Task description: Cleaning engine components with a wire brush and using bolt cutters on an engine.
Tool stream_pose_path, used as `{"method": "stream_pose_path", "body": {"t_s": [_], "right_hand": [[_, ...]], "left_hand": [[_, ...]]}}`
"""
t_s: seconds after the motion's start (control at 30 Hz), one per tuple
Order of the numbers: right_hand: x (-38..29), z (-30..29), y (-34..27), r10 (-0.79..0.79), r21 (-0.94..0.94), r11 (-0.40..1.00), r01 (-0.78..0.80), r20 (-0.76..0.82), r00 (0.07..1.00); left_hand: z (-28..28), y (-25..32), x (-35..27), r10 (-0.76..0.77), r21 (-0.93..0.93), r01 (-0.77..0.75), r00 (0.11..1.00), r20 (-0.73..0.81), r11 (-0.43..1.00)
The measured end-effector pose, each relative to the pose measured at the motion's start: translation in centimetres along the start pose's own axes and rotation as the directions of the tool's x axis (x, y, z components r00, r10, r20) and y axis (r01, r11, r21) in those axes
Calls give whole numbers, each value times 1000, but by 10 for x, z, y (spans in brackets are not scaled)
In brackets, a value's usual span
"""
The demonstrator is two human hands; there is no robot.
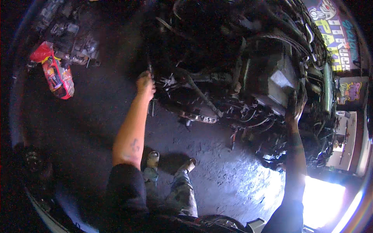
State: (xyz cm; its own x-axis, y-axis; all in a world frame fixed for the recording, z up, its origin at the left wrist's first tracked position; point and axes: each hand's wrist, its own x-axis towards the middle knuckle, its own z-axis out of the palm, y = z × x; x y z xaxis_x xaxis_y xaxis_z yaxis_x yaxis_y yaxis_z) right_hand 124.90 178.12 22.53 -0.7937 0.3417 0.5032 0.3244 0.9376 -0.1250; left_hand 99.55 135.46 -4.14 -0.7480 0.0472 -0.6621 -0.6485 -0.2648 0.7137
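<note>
My left hand [146, 84] is closed around a thin dark rod or tool handle, whose upper part runs into shadow. My right hand [296, 103] rests with extended fingers against the side of a dark, box-shaped metal housing [279, 78] on a large piece of machinery, seemingly a vehicle's engine or gearbox. Between my hands, a rounded metal part with a toothed or bolted rim [201, 118] shows at the machinery's lower edge. Wires and hoses [256, 123] hang beside it. Deep shadow hides most of what lies above my left hand.
A red and clear plastic package [59, 74] lies on the dark floor [96, 122] at the left, near a pile of metal parts [77, 43]. My feet stand below on rough ground. Painted signs [335, 35] and a bright opening [323, 201] are at the right.
</note>
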Motion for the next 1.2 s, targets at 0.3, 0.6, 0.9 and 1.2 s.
{"method": "stream_pose_path", "body": {"t_s": [0.3, 0.6, 0.9, 1.2], "right_hand": [[5, -30, 7, -384, -215, 901, 376, 4, 923], [1, -22, 11, -99, -18, 995, 99, -2, 995], [-3, -22, 21, -9, -27, 1000, 9, -15, 1000], [8, -20, 28, -443, -268, 866, 423, -15, 896]], "left_hand": [[-125, 68, -26, 140, 662, -290, 952, 271, 692], [-48, 75, 27, -102, 672, -336, 847, 522, 660], [-62, 55, 41, -11, 520, -324, 841, 540, 791], [-60, 27, 49, -59, 468, -286, 801, 596, 836]]}}
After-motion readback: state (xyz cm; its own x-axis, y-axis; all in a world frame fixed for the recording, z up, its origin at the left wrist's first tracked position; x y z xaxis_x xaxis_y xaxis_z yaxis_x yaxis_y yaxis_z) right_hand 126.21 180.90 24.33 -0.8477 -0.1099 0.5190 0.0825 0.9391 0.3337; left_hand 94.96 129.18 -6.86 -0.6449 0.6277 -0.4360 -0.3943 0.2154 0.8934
